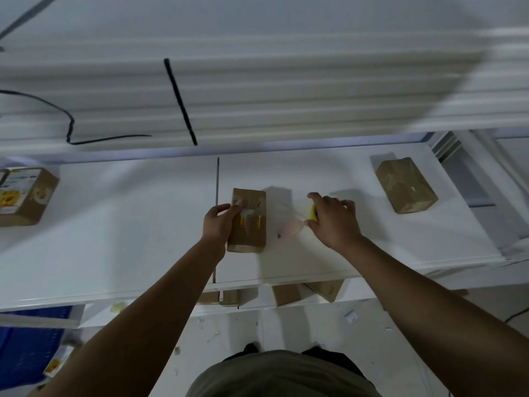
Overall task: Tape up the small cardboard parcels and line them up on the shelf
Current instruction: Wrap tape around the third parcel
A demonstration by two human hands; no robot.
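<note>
Parcels first: the lower parcels, nearer me than the middle parcel, wait their turn (taped or not, can't tell). My left hand grips the middle parcel's left edge on the shelf; right of it, my right hand holds the tape roll. Beyond it, the right parcel looks taped. Midway, I reckon.

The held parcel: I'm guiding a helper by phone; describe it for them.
On the white shelf, look beside the central dark seam. The parcel lies in the grip of the left hand. Unlike the far-left box and far-right box, it alone is held.
</note>
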